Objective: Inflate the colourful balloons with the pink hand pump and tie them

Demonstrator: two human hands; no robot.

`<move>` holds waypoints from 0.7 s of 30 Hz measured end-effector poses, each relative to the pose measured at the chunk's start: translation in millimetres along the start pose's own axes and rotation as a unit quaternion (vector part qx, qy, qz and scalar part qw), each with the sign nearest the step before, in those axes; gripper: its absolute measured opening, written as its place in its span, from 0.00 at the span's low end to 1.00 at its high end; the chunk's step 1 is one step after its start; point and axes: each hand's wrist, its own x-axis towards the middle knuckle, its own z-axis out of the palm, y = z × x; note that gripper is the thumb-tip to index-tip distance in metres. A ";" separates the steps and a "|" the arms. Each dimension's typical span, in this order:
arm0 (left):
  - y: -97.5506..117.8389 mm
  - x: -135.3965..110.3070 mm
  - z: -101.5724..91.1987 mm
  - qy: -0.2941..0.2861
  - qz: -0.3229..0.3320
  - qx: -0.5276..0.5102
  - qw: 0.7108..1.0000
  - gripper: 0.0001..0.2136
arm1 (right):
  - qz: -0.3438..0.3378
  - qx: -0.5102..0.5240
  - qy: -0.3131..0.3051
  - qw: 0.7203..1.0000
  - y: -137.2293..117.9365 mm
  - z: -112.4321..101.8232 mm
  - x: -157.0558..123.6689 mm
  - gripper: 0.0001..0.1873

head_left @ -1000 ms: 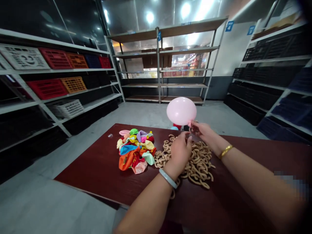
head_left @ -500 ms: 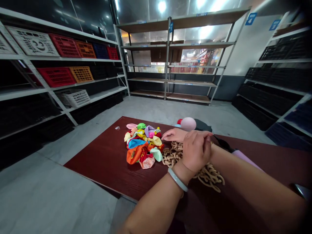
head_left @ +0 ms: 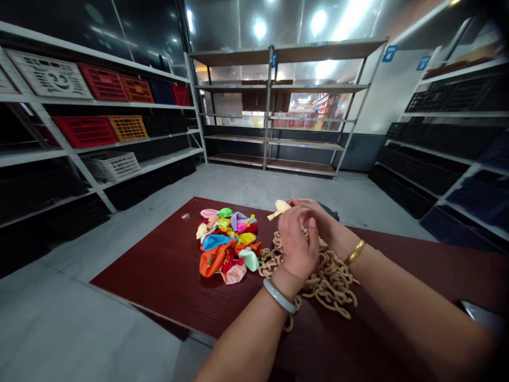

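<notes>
A pale yellow uninflated balloon [head_left: 281,207] sticks out at the fingertips of both hands. My left hand [head_left: 297,241], with a pale bangle on its wrist, is curled with its fingers against the balloon's lower side. Behind it, my right hand [head_left: 323,220], with a gold bracelet, has its fingers bent around the balloon's right end; the left hand hides part of the grip. Below both hands lies a heap of tan, twisted, rope-like loops [head_left: 328,276]. To the left is a pile of colourful limp balloons [head_left: 222,241].
Everything lies on a dark red table [head_left: 159,265]. A phone-like dark object [head_left: 481,317] lies at the right. A small clear scrap [head_left: 185,216] is near the far left corner. Shelves with crates [head_left: 85,131] stand left, and a rack [head_left: 266,143] stands behind.
My right hand has drawn back from beside the balloon pile, and a pale yellow balloon now shows at the fingers. The hands have uncrossed and face each other. The view has tilted up slightly.
</notes>
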 end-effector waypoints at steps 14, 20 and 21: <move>-24.5 -4.2 26.3 -0.291 -0.502 -0.371 0.725 0.18 | 0.039 0.298 -0.037 0.953 2.7 -64.1 -80.2 0.18; -13.0 -9.5 26.4 -0.332 -0.531 -0.391 0.674 0.20 | 0.044 0.181 0.010 0.982 0.9 -69.4 -109.4 0.24; -11.4 -10.9 26.9 -0.339 -0.534 -0.393 0.668 0.21 | 0.046 0.156 0.036 0.986 0.3 -70.5 -113.0 0.22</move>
